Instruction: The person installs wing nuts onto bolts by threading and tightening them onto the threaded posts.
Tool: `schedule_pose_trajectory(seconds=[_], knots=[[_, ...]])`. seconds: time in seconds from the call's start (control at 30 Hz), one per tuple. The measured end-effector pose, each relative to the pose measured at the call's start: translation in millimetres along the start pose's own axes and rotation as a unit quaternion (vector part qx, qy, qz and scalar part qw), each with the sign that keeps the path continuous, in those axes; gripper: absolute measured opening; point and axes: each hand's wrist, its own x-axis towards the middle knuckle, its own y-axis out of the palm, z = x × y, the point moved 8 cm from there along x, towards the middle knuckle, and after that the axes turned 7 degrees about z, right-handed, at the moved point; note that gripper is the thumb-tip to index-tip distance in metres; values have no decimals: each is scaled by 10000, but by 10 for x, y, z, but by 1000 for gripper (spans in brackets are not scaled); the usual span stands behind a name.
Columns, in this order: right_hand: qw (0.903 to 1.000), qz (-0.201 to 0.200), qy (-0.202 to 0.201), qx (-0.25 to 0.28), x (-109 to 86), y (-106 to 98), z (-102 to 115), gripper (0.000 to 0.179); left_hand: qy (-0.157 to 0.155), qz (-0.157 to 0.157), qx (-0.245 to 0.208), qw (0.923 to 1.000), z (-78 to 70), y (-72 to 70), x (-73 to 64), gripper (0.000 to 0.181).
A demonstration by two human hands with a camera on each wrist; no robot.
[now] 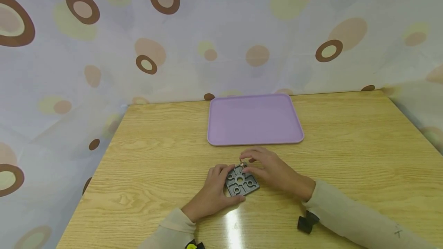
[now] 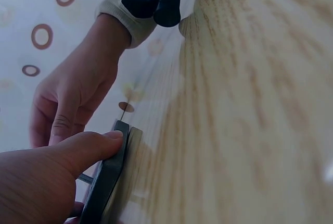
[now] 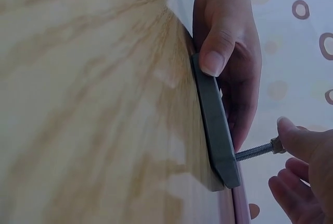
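A square grey metal plate (image 1: 240, 180) with several ringed holes lies on the table. My left hand (image 1: 215, 194) grips it by the edges, thumb along the near side and fingers at the far left corner. From the plate's far corner a threaded bolt (image 3: 254, 152) stands up. At the bolt's top end is a small brass-coloured nut (image 3: 278, 145), pinched by my right hand (image 1: 273, 167) between thumb and fingers. The thumb partly hides the nut in the right wrist view. In the left wrist view the plate (image 2: 106, 174) shows edge-on under the left thumb.
A shallow lilac tray (image 1: 255, 143) lies behind the hands, towards the back of the wood-grain table (image 1: 155, 156). A patterned cloth (image 1: 214, 22) hangs as a backdrop behind the table and along its sides.
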Motion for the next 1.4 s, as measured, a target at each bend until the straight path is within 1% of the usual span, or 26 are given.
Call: schedule_pose_trajectory(seconds=[0.1,0.27,0.47,0.67,0.97,1.17,1.4], knots=[[10000,55,37,12,7,8,-4,36,10,-17,16,10000,1,-2,1,87],[9996,104,160,-191,8,12,-29,35,22,-35,57,10000,7,1,6,87],[9991,-5,283,-325,-13,-21,-42,32,11,-25,-8,10000,9,4,-1,87],[9984,-79,479,-276,-40,-57,-71,25,-13,-49,-47,10000,-2,-6,-5,87],[9969,-285,474,-561,-49,-103,-59,15,-25,-35,-127,9999,-7,-2,-8,87],[9973,-251,457,-513,-55,-97,-65,14,-18,-28,-146,9999,-6,1,-4,87],[9985,-232,273,-423,-65,-95,-53,12,-70,17,-156,9999,12,14,3,88]])
